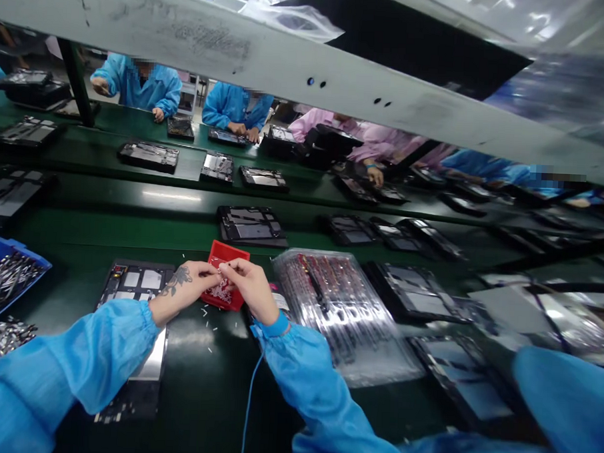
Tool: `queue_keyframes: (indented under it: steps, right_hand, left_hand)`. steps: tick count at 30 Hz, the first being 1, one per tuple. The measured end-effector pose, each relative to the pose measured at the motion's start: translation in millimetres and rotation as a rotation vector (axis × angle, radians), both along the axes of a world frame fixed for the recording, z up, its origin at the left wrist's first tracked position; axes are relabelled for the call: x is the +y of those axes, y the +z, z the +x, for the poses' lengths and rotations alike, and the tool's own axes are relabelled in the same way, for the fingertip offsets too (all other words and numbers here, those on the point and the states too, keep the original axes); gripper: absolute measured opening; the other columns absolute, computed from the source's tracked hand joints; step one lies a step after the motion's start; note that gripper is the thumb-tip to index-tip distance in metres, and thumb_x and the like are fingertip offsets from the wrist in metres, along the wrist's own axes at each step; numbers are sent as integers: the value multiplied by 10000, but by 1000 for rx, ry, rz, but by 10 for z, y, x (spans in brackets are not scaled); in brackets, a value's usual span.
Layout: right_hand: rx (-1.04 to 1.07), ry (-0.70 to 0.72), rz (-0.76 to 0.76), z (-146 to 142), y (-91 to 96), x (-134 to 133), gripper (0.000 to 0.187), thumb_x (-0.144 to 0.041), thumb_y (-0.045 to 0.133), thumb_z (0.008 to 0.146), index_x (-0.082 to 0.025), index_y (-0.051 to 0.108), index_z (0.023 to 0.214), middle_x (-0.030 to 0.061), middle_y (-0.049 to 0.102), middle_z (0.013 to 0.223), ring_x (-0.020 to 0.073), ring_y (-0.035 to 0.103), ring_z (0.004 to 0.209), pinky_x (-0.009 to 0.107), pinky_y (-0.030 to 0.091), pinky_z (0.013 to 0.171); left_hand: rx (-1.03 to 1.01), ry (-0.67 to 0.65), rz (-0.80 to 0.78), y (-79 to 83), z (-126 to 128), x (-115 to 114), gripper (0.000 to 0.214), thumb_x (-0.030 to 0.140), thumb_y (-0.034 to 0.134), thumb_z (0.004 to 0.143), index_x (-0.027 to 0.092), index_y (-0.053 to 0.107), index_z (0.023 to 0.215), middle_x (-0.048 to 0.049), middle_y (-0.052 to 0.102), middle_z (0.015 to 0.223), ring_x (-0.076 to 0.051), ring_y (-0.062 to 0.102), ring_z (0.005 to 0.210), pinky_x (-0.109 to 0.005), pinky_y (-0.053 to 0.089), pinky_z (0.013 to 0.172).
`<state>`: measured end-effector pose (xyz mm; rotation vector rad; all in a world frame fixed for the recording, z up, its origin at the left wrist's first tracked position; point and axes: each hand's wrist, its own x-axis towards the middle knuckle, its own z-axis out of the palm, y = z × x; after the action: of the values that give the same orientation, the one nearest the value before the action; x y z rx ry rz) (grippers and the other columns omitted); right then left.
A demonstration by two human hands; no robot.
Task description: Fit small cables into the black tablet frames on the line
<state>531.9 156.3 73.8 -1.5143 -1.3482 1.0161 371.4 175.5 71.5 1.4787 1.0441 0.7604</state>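
My left hand [192, 282] and my right hand [247, 284] meet over a small red tray [228, 253] on the green bench. The fingertips of both hands are pinched together on something tiny that I cannot make out. The red tray holds small pale parts. Under my left forearm lies an open tablet back [134, 279] with its insides showing. Small white slivers [210, 316] are scattered on the bench below my hands. A blue wrist strap with a cord [272, 327] is on my right wrist.
A clear blister tray of parts [339, 301] lies right of my hands, with more open tablets [412, 291] beyond it. A blue bin of metal pieces [7, 274] sits at the left. Tablets ride the green belts [133, 199]; several people in blue and pink coats work opposite.
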Motion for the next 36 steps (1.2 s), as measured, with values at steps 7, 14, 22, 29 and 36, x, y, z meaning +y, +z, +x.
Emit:
queue_keyframes:
  steps: [7,14,22,29,36]
  right_hand:
    - [-747,72,563,-82,-8,-200,253,-275,466,951,-189,704,946,88,710,917,184,652,854,306,494,814]
    - [-984,61,528,-12,-17,-126,274,-231,464,932,-173,673,765,58,667,720,159,621,680,256,422,649]
    - [-808,44,473,-468,82,-357,160,-284,498,888,-186,623,875,49,619,847,154,585,713,253,425,631]
    - [-216,162,121,-961,67,-338,300,-403,553,851,-166,621,680,12,562,630,118,508,577,235,416,548]
    - [434,232,-441,-1222,-3,-453,403,-457,842,568,-120,705,740,67,698,718,123,618,607,247,542,600]
  left_hand:
    - [69,59,114,8,-40,14,197,235,542,766,182,731,770,-48,748,814,-205,653,777,-289,491,735]
    - [49,51,118,55,-112,-28,155,173,596,700,196,744,742,-53,742,835,-222,635,824,-332,457,869]
    - [-230,231,-146,32,-278,-131,223,275,576,760,115,714,832,-100,749,835,-201,690,812,-300,531,762]
    - [-454,294,-276,164,-634,-359,367,353,723,692,127,716,982,-112,735,977,-238,653,973,-344,488,891]
    - [193,564,31,-238,-1875,-923,335,396,583,808,190,680,1054,-66,684,1027,-239,617,927,-353,477,845]
